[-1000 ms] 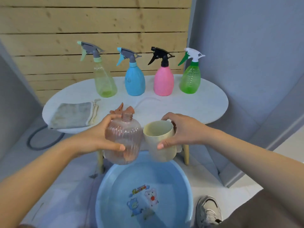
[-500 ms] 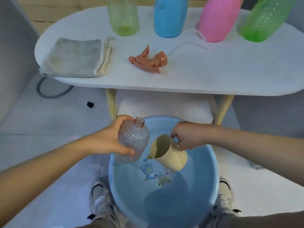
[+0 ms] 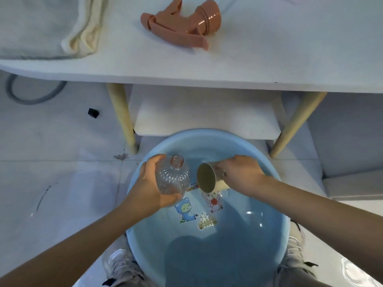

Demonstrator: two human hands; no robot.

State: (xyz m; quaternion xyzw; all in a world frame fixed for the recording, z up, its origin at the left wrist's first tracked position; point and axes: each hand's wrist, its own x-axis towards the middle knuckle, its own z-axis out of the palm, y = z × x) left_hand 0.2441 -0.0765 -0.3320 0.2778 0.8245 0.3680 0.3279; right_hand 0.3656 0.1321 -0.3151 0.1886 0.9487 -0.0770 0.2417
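Observation:
My left hand (image 3: 152, 186) grips a clear ribbed bottle (image 3: 173, 178) with an open neck, held over the left side of a blue basin (image 3: 277, 228) with water in it. Cartoon stickers show on the basin's bottom. My right hand (image 3: 241, 172) grips a cream cup (image 3: 207, 179) tipped on its side, mouth facing the bottle, low over the water. An orange spray head (image 3: 182, 25) lies on the white table (image 3: 248, 65) above.
A grey folded cloth (image 3: 41, 27) lies on the table's left. Wooden table legs (image 3: 122, 119) stand just beyond the basin. A grey hose (image 3: 31, 96) curls on the floor at left. My shoes (image 3: 122, 266) flank the basin.
My head has dipped further down and closer; the spray bottles left the view. Both hands went down into the basin, and the cup has tipped further onto its side near the water.

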